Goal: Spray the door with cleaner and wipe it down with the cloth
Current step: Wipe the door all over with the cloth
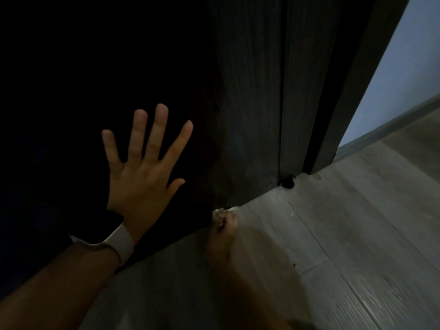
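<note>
**Entry: Door, lower edge, wiping in hand**

Left hand [142, 167]: fingers were spread straight and laid flat against the dark door [247, 103], nothing held; a pale wristband [119, 244] was worn at the wrist.

Right hand [223, 225]: heavily blurred, set low at the door's bottom edge where it met the floor [333, 222]. A scrap of light cloth [222, 210] was seen at its fingertips; the grip itself could not be told from the blur.

Door: stood at centre and left, its left part lost in shadow; the frame [352, 91] rose to its right, a pale wall [404, 79] farther right.

Progress: the bottom edge appeared to be under the cloth, so wiping was judged to be under way. No wet sheen could be made out in the dimness, and no spray bottle was in view; how much of the door remained could not be judged.

Obstructions: a small dark fitting [287, 181] sat on the floor at the door's far corner, likely to snag the cloth.
</note>
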